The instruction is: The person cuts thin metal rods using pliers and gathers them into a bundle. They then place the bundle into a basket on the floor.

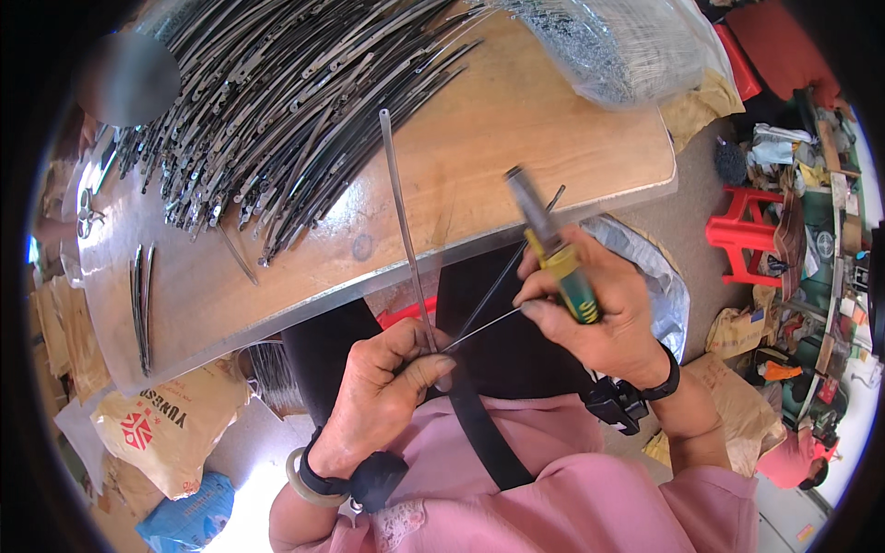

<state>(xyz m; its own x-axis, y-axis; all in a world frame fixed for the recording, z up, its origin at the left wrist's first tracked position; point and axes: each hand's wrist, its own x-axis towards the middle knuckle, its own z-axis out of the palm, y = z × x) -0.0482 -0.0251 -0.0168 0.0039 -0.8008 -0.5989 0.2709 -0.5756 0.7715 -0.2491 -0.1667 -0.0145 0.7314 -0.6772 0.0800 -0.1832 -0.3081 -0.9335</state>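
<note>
My left hand (392,373) is closed, its thumb and fingers pinching the lower end of a long narrow grey strip (402,212) that stands up over the table edge. A thin metal rod (484,329) runs from that pinch to the fingertips of my right hand (599,309). Closed in my right hand is a tool with a green and yellow handle (576,288); its metal end points up and away, smeared by motion, so its kind is unclear. Behind the rod, a dark thin strip (502,272) slants between the two hands.
A wooden table (572,138) under a clear sheet bears a large heap of dark metal strips (295,111). Several strips (142,309) lie apart at left. A clear plastic bag (627,55) of metal pieces sits far right. A red stool (742,230) and paper sacks (171,419) stand around.
</note>
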